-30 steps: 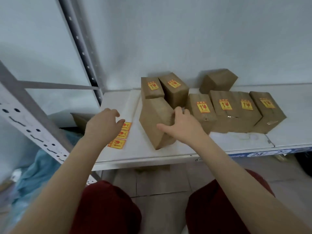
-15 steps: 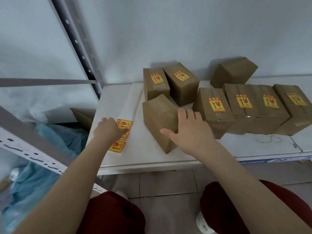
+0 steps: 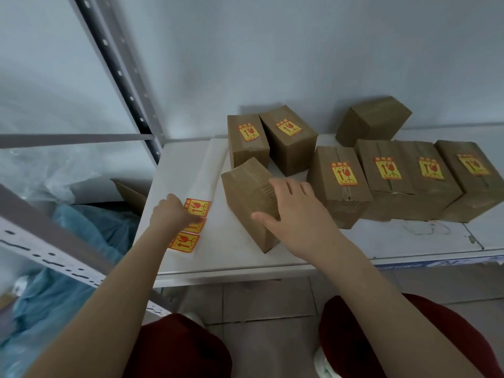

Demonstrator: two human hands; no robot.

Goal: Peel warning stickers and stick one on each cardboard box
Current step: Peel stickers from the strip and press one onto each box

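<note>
Stickers (image 3: 197,208) on sheet under curled left hand (image 3: 171,215), grip unclear; right hand (image 3: 293,211) spread on unlabelled box (image 3: 248,197).

We see two bare forearms with no sleeves, no watch and no rings on the left hand (image 3: 170,214) or the right hand (image 3: 296,214). Dark red trousers (image 3: 180,350) cover both knees, and a white shoe (image 3: 323,364) shows beside the right one.

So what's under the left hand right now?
The left hand covers part of the sticker strip: one warning sticker shows above it, one below, and the middle sticker is half hidden. Whether the fingertips have lifted an edge can't be seen.
</note>
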